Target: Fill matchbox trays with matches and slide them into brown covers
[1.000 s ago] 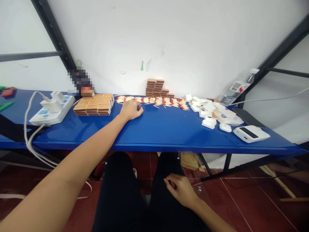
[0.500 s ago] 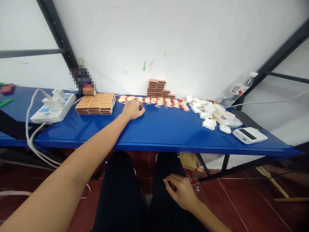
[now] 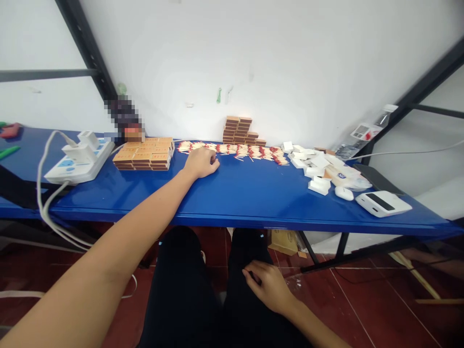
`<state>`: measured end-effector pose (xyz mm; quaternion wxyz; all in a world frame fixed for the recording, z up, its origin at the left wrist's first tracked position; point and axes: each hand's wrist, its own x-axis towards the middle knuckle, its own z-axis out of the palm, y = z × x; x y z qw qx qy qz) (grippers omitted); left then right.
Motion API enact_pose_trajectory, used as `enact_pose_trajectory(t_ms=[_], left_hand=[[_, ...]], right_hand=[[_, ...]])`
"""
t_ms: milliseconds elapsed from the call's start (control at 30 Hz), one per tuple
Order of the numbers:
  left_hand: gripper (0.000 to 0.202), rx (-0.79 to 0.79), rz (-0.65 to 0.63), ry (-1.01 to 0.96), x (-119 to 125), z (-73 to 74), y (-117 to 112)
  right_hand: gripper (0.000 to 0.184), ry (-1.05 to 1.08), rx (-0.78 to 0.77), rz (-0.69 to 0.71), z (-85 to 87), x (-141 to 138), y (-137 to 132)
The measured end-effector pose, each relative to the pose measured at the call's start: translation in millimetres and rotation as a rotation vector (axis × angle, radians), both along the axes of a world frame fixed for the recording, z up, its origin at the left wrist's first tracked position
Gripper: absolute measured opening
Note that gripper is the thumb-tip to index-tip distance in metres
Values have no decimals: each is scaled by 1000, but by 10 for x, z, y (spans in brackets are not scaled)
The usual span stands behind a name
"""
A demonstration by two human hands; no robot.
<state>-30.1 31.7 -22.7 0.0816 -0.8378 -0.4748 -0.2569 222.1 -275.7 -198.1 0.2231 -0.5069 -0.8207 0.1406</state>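
Loosely curled at the left end of the matches (image 3: 250, 151) mid-frame on the worktop (image 3: 253, 193), its grip impossible to tell, the left hand (image 3: 201, 163) could scatter them with a careless sweep, while the right hand (image 3: 266, 285) rests slack and empty on the lap, bottom centre.

Left arm (image 3: 123, 244): bare, stretched forward and up from the lower left corner, wrist straight; left hand (image 3: 201, 163) at its far end, knuckles up, fingers (image 3: 213, 164) curled under into a loose fist, and whether they enclose anything cannot be told. Right forearm (image 3: 319, 326): bare, entering from the lower right, bent inward. Right hand (image 3: 267, 286): low, palm down on the right thigh (image 3: 246, 249), fingers half bent, nothing seen in them.
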Motion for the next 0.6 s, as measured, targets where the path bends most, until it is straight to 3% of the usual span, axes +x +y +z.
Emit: enact_pose_trajectory(t_ms=[467, 600], left_hand=[[23, -24, 5, 22, -2, 36, -44], [23, -37, 9, 33, 19, 55, -47]], right_hand=[[24, 71, 153, 55, 185, -133, -113], [30, 199, 98, -48, 106, 95, -27]])
